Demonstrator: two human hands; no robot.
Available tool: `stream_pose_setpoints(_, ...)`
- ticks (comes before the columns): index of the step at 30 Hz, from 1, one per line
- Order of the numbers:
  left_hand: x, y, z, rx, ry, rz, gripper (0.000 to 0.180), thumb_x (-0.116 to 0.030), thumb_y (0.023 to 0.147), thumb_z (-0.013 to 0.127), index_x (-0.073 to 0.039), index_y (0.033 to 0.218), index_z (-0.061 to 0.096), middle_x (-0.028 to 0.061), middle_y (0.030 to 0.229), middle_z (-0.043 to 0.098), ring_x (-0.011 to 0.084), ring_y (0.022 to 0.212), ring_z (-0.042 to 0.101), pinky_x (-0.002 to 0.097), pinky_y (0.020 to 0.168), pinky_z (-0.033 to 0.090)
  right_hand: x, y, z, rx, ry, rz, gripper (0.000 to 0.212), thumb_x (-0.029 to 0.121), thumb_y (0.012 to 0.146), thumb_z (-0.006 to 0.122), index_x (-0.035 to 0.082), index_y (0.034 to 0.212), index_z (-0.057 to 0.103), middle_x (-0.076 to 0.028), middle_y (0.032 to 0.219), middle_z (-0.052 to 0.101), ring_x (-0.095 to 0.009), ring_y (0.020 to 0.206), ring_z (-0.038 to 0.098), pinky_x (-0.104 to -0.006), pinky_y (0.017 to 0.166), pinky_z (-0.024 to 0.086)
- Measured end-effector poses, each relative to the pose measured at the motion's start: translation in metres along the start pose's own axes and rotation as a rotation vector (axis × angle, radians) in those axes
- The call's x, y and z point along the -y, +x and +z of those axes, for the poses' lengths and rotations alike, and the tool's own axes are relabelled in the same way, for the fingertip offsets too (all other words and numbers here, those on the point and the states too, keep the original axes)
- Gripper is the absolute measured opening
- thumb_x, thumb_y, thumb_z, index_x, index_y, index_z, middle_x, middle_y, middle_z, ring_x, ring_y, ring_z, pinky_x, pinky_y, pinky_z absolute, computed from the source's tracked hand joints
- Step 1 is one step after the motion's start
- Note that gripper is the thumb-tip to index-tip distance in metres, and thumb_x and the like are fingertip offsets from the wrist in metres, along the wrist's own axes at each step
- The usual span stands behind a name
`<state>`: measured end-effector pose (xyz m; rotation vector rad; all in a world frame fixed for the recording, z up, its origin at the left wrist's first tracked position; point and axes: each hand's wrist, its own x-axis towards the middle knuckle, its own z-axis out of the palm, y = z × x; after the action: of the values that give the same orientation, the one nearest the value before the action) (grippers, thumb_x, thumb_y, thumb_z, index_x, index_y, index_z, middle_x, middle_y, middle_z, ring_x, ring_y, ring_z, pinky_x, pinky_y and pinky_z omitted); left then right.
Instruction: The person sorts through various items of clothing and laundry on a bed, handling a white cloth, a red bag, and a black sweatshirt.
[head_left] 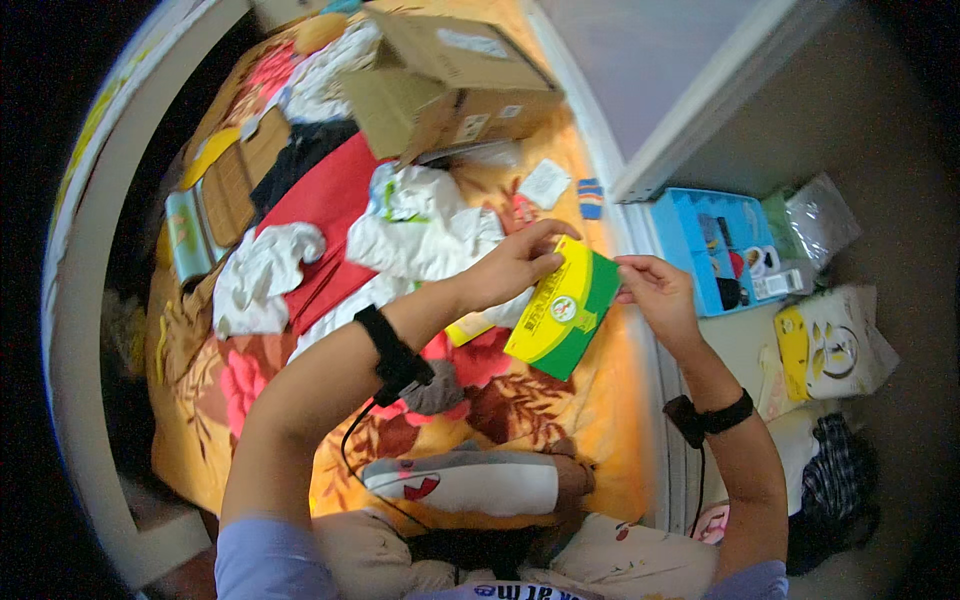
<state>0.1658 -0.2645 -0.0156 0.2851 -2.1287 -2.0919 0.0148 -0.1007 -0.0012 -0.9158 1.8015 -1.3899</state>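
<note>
A flat yellow and green cardboard box (pixel 566 312) with a round emblem on its front is held tilted above the bed. My left hand (pixel 512 268) grips its upper left edge, thumb toward the front and fingers bent over the top. At the upper right corner, my right hand (pixel 662 298) pinches the box between thumb and fingertips. Below my left wrist lie crumpled white clothes (pixel 425 225). Part of a yellow packet (pixel 468 328) shows beneath the box, and a grey rolled cloth (pixel 435 388) lies nearer to me.
An open brown carton (pixel 470 95) stands at the far end of the bed. To the right, a blue tray (pixel 690 215) holds small items beside a tissue pack (pixel 835 345). A grey and white stuffed roll (pixel 480 482) lies by my lap. Red cloth (pixel 315 205) spreads at left.
</note>
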Motion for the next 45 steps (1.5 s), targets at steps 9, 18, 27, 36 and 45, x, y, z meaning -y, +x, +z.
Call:
stream_pose_setpoints(9,-0.021,0.038,0.041,-0.101,-0.006,0.044,0.06,-0.02,0.087,0.051,-0.015,0.137,0.018,0.0117,0.118,0.046,0.0183,0.096,0.053,0.0296,0.079,0.043,0.037,0.014,-0.149,-0.332,-0.597,-0.016,0.033,0.026,0.072,0.066,0.009,0.1,0.063,-0.007,0.079,0.064,-0.013,0.071,0.059,-0.0276,0.063,0.048)
stream_pose_setpoints(18,-0.04,0.087,0.096,0.018,-0.352,-0.04,0.048,-0.006,0.085,0.05,-0.006,0.128,0.03,0.0105,0.097,0.057,0.0178,0.082,0.058,0.0282,0.073,0.046,0.031,0.008,-0.443,-1.203,-1.037,0.005,0.035,0.024,0.081,0.058,0.005,0.111,0.056,-0.012,0.098,0.061,-0.018,0.084,0.059,-0.0297,0.077,0.047)
stream_pose_setpoints(27,-0.025,0.081,0.099,-0.066,-0.388,-0.301,0.043,-0.006,0.084,0.051,-0.002,0.124,0.035,0.0106,0.092,0.057,0.0171,0.077,0.057,0.0278,0.071,0.046,-0.039,0.089,-0.435,-1.053,-1.037,0.375,0.031,0.019,0.085,0.05,0.003,0.11,0.056,-0.017,0.106,0.058,-0.025,0.093,0.058,-0.0327,0.084,0.044)
stream_pose_setpoints(36,-0.007,0.045,0.081,-0.143,-0.358,-0.532,0.028,0.0,0.084,0.049,-0.001,0.113,0.046,0.0096,0.088,0.057,0.0151,0.076,0.057,0.027,0.071,0.047,-0.022,0.096,-0.436,-0.808,-1.39,0.294,0.029,0.014,0.086,0.047,0.003,0.112,0.054,-0.02,0.11,0.055,-0.031,0.1,0.054,-0.0366,0.086,0.043)
stream_pose_setpoints(45,-0.018,0.01,0.055,-0.093,-0.237,-0.62,0.029,0.0,0.084,0.051,-0.001,0.112,0.045,0.0085,0.086,0.058,0.0139,0.078,0.056,0.0256,0.069,0.046,-0.023,0.082,-0.412,-0.605,-1.305,0.531,0.046,0.012,0.082,0.047,-0.001,0.125,0.037,-0.021,0.119,0.048,-0.031,0.108,0.048,-0.0377,0.094,0.038)
